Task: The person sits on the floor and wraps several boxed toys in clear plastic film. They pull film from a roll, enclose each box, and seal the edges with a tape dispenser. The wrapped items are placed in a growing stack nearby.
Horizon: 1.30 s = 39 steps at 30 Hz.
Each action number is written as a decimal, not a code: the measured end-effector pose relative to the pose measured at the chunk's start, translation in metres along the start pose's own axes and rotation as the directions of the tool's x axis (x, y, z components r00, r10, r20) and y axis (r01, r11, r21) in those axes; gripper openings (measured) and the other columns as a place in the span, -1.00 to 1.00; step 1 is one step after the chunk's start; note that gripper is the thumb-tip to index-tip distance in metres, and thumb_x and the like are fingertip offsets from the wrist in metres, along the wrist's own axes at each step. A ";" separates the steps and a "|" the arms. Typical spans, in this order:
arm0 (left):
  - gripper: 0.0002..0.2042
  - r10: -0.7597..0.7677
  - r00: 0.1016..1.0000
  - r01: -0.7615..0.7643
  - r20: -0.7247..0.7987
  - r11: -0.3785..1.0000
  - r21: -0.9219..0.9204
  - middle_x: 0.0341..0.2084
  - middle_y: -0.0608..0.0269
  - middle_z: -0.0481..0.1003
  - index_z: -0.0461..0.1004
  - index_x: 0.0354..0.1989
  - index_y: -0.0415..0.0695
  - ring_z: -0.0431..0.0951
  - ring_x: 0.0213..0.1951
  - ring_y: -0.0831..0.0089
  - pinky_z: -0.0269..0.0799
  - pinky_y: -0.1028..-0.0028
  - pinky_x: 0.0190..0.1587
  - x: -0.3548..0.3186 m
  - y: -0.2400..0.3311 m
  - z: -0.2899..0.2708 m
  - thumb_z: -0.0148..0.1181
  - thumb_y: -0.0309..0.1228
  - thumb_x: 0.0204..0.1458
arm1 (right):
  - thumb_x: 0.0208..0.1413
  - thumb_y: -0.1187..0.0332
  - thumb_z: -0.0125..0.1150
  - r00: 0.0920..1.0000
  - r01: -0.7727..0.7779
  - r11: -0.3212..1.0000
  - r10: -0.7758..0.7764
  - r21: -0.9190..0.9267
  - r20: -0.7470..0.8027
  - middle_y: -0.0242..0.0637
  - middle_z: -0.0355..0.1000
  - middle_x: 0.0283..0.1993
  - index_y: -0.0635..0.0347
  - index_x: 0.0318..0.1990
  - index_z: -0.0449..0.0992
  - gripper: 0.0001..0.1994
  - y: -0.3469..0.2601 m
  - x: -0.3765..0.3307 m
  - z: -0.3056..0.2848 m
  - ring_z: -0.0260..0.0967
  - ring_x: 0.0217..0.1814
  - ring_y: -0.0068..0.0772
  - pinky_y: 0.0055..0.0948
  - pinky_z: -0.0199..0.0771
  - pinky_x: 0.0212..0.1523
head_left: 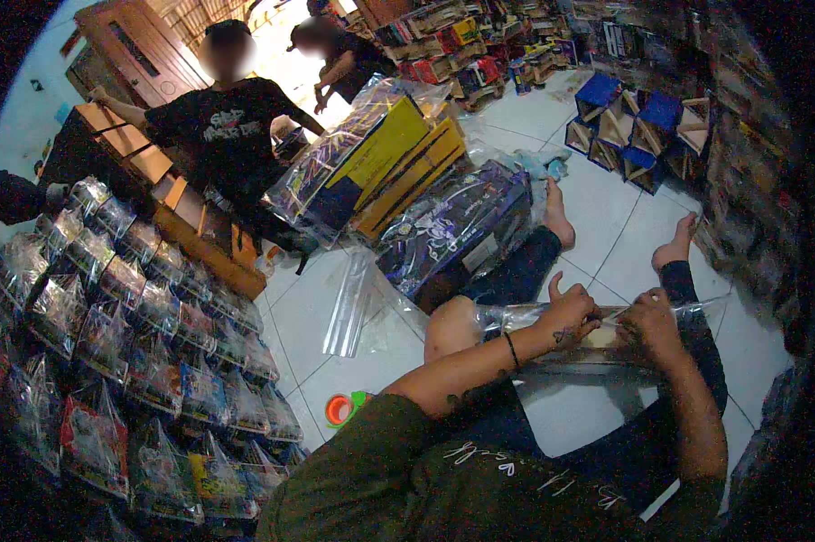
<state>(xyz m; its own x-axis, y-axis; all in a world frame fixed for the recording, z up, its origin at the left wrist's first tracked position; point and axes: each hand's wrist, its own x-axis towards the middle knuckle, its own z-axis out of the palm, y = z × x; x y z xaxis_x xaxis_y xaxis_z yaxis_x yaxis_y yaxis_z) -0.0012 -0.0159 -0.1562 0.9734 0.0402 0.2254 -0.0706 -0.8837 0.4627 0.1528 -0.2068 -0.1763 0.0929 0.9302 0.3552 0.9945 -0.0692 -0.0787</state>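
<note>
Between my legs lies a long, flat pale box (597, 341) in clear plastic wrap (516, 316), which stretches past both its ends. My left hand (568, 314) is over the near-middle of it, with the thumb side raised and the other fingers curled down onto the plastic. Close to its right, my right hand (647, 322) has its fingers bent and pressed together on the same wrap. The two hands almost meet. Exactly what the fingertips pinch is too small to make out.
Rows of plastic-wrapped packages (154, 307) fill the left side. An orange tape roll (339, 410) and clear plastic sheets (345, 312) lie on the tiles. Large wrapped bundles (461, 226) stand ahead. Two people (231, 135) are beyond; blue-edged triangular boxes (638, 131) sit far right.
</note>
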 end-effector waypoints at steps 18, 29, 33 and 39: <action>-0.86 0.075 0.996 -0.076 -0.038 0.997 -0.031 -0.38 0.40 0.45 0.49 -0.31 0.01 0.41 -0.15 0.40 -0.27 -0.07 0.17 -0.010 -0.003 -0.004 0.22 -0.36 -0.08 | -0.14 0.14 0.22 0.998 0.000 0.991 0.009 -0.138 0.064 -0.34 0.43 -0.14 0.07 -0.21 0.49 -0.67 -0.053 0.015 -0.020 0.28 -0.01 -0.33 -0.06 0.06 0.16; -0.76 -0.019 0.981 -0.062 0.194 0.914 0.401 -0.46 0.21 0.46 0.51 -0.20 -0.04 0.41 -0.22 0.27 0.12 0.20 -0.05 -0.090 -0.083 -0.074 0.07 -0.22 0.03 | -0.04 0.19 0.19 0.991 -0.129 0.978 0.123 0.163 0.047 -0.44 0.50 -0.35 0.00 -0.45 0.59 -0.85 -0.043 0.025 -0.025 0.31 -0.13 -0.38 -0.15 0.06 0.08; -0.82 -0.262 0.936 0.165 0.236 0.917 0.364 -0.50 0.25 0.49 0.55 -0.46 -0.03 0.44 -0.30 0.23 0.03 0.13 -0.05 -0.143 -0.118 -0.160 0.13 -0.21 -0.01 | -0.06 0.19 0.20 0.995 -0.097 0.981 0.102 0.171 -0.019 -0.43 0.50 -0.36 -0.01 -0.44 0.59 -0.86 -0.042 0.029 -0.024 0.32 -0.14 -0.37 -0.14 0.07 0.06; -0.59 0.020 0.961 0.052 -0.275 0.966 0.252 -0.22 0.15 0.45 0.43 -0.06 -0.10 0.38 -0.04 0.22 -0.02 0.11 0.20 -0.070 -0.043 -0.099 0.24 -0.20 -0.10 | -0.07 0.20 0.14 0.970 -0.119 0.993 0.119 -0.011 0.213 -0.21 0.45 -0.43 -0.05 -0.39 0.59 -0.84 -0.033 0.040 -0.026 0.37 -0.26 -0.18 -0.15 0.15 -0.06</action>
<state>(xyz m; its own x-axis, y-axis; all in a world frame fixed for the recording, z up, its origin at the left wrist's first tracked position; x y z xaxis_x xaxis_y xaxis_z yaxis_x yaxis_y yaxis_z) -0.0879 0.0653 -0.1072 0.8744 0.1494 0.4616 0.0376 -0.9694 0.2425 0.1246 -0.1769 -0.1350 0.1976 0.9707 0.1365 0.9768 -0.1833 -0.1104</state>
